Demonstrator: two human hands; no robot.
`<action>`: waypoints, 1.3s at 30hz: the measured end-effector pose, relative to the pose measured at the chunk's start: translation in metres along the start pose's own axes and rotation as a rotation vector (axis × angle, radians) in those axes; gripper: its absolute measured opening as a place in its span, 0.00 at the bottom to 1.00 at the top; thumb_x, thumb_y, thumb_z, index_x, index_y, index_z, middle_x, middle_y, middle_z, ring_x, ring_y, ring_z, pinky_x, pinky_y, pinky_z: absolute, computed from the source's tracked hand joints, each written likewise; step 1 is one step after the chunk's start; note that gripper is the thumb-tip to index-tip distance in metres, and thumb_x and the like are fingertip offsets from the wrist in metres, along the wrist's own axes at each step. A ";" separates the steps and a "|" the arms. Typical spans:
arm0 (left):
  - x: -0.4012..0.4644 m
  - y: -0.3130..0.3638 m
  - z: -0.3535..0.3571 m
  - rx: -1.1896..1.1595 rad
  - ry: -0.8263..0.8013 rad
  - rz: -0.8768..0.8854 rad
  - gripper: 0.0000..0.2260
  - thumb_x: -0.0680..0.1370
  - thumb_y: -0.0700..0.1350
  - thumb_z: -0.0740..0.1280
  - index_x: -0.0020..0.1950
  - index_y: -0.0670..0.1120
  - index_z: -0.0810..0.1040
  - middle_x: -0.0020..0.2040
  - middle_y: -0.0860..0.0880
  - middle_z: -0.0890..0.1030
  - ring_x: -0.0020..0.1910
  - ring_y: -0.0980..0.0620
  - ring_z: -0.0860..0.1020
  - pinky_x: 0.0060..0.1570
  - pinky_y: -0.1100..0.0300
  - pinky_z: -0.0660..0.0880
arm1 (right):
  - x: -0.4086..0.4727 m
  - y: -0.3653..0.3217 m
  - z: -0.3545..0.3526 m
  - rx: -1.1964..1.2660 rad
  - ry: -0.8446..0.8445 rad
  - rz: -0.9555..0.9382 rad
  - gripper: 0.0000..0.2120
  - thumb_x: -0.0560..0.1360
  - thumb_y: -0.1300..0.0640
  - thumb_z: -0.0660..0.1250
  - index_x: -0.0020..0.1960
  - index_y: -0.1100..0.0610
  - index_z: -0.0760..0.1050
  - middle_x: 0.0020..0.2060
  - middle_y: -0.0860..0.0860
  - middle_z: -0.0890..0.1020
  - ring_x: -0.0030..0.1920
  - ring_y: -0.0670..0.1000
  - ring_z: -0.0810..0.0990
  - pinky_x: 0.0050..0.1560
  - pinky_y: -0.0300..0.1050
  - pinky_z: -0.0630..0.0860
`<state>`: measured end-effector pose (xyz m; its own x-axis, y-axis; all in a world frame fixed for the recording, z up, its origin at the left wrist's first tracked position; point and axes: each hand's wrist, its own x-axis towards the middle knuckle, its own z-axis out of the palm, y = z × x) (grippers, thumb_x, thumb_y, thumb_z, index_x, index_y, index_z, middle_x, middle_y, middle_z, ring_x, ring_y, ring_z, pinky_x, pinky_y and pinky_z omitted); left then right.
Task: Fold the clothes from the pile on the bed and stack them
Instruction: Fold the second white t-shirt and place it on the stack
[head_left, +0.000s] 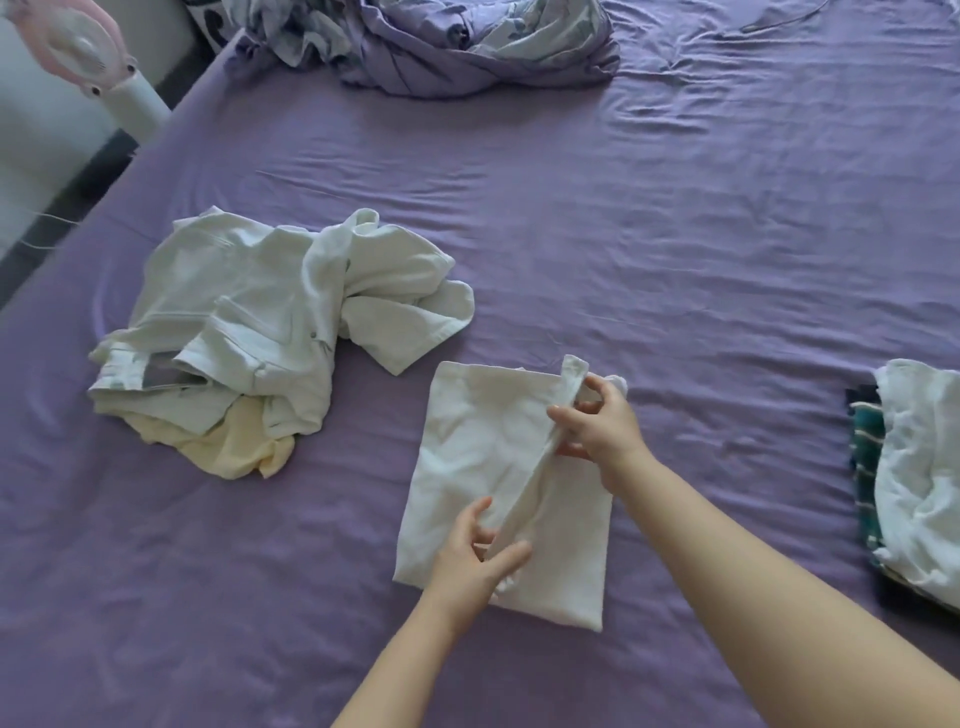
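A white garment (467, 457) lies flat as a rectangle on the purple bed sheet (675, 234), in front of me. A long fold of it is lifted along its right side. My left hand (475, 558) pinches the near end of that fold, and my right hand (602, 421) grips its far end. To the left sits the pile of unfolded clothes (270, 322), mostly white with a pale yellow piece (234, 447) underneath. At the right edge a stack of folded clothes (914, 478) has a white item on top and a teal striped one below.
A crumpled lilac and floral blanket (441, 41) lies at the head of the bed. A pink and white fan (83, 47) stands off the bed's left side. The bed's left edge runs diagonally at the upper left.
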<state>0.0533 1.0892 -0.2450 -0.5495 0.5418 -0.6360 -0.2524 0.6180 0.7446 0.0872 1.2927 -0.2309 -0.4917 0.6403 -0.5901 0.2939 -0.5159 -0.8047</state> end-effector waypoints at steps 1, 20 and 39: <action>0.002 -0.003 -0.005 0.032 -0.022 -0.002 0.34 0.69 0.47 0.76 0.68 0.60 0.62 0.50 0.53 0.74 0.44 0.57 0.76 0.41 0.69 0.75 | 0.002 0.003 0.012 -0.016 -0.005 0.000 0.30 0.71 0.67 0.70 0.69 0.54 0.64 0.46 0.55 0.76 0.43 0.52 0.79 0.36 0.49 0.81; 0.040 -0.007 -0.103 0.421 0.081 0.033 0.23 0.70 0.48 0.67 0.65 0.55 0.70 0.51 0.54 0.76 0.52 0.55 0.75 0.54 0.56 0.74 | 0.028 0.024 0.135 -0.347 -0.067 -0.100 0.30 0.74 0.65 0.66 0.73 0.57 0.60 0.55 0.53 0.74 0.52 0.52 0.76 0.52 0.55 0.78; 0.092 0.029 -0.063 0.224 0.120 -0.096 0.18 0.75 0.58 0.65 0.53 0.44 0.75 0.52 0.47 0.80 0.53 0.46 0.77 0.55 0.52 0.74 | -0.027 0.088 0.030 -0.375 0.376 -0.029 0.06 0.76 0.50 0.63 0.51 0.51 0.74 0.43 0.46 0.81 0.43 0.48 0.78 0.42 0.45 0.72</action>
<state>-0.0547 1.1211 -0.2691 -0.6252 0.4115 -0.6632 -0.1324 0.7814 0.6098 0.1015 1.2129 -0.2839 -0.1966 0.8465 -0.4947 0.5914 -0.3001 -0.7485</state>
